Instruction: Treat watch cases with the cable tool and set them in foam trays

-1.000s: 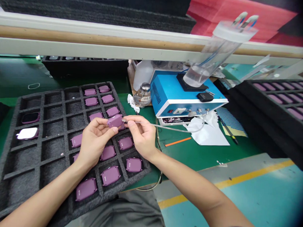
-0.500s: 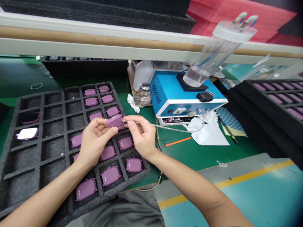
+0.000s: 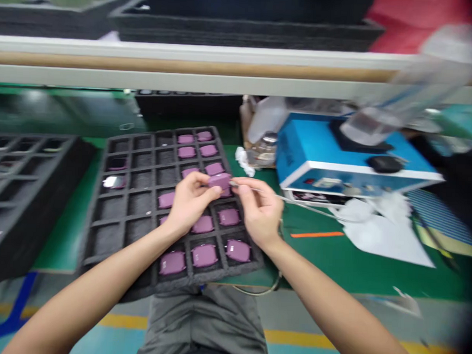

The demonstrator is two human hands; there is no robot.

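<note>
1. The purple watch case (image 3: 219,180) is smooth, flat and round at the corners. It is held up over the right part of the foam tray (image 3: 107,238).
2. The tray is dark grey and looks fuzzy. Thin walls cut it into boxy pockets. Other watch cases (image 3: 204,255), purple too, sit in many pockets, mostly toward the right.
3. The table (image 3: 314,254) is green. On it, right of the tray, are a straight orange strip (image 3: 317,234) and crumpled white paper (image 3: 388,241). Farther back is a hard blue box (image 3: 294,153) with a see-through cylinder (image 3: 371,127) on top, which is blurry.
4. The left hand (image 3: 190,204) comes from the left. Its fingers are curled and hold the case by its left part, thumb on the near side.
5. The right hand (image 3: 261,209) comes from the right. Its thumb and pointing finger are close together, pinching a thin bendy tube (image 3: 316,210) near its tip.
6. Both bare arms slant in from the near corners, and the hands almost meet.
7. The case's long way goes left to right, with its right end a bit farther away. That end faces the tube's tip. I cannot tell if they touch.
</note>
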